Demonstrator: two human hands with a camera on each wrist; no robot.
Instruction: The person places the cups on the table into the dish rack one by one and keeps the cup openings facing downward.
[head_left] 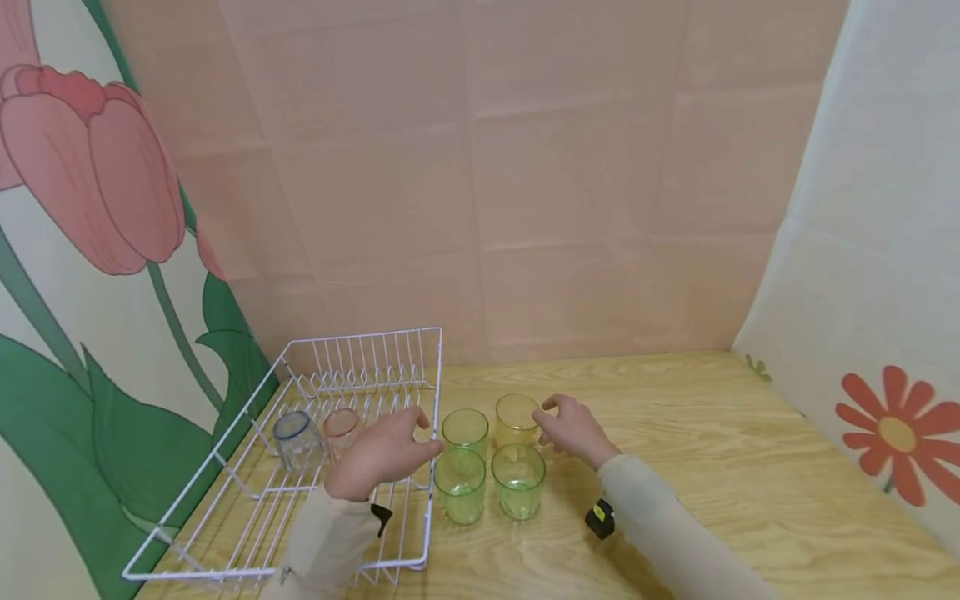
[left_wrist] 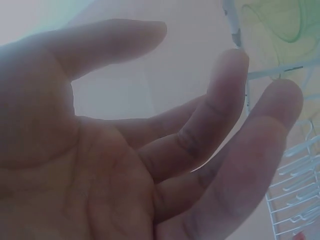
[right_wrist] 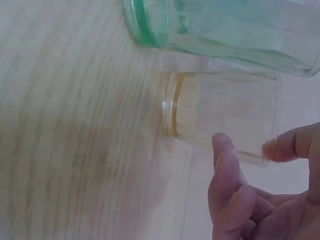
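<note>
Left hand (head_left: 386, 454): above the right part of the rack (head_left: 195, 575), palm free, fingers loosely bent and spread, thumb apart from them. Holds nothing. In the head view it covers part of the pink glass (head_left: 341, 425); contact with that glass can't be told.

Right hand (head_left: 573, 429): at the right side of the yellow glass (head_left: 515, 427), thumb and fingers apart and loosely bent, no grip round it. In the right wrist view one fingertip overlaps the rim and another overlaps the side wall. Whether they touch can't be told.

Yellow glass: upright on the table (head_left: 712, 433), back right in a tight two-by-two group. Other three are green: back-left glass (head_left: 465, 429), front-left glass (head_left: 461, 492), front-right glass (head_left: 519, 486). All mouth up. Front-left one overlaps the back-left one in the head view; contact unclear. Group sits just right of the rack.

Rack: white wire, left side of the table, row of plate slots toward the back. Blue glass (head_left: 297, 446) stands inside it, pink one just to its right.

Backdrop (head_left: 510, 183): creased, pinkish-brown. Tulip-print cloth (head_left: 105, 167) on the left, white cloth (head_left: 885, 275) with a red flower on the right.
</note>
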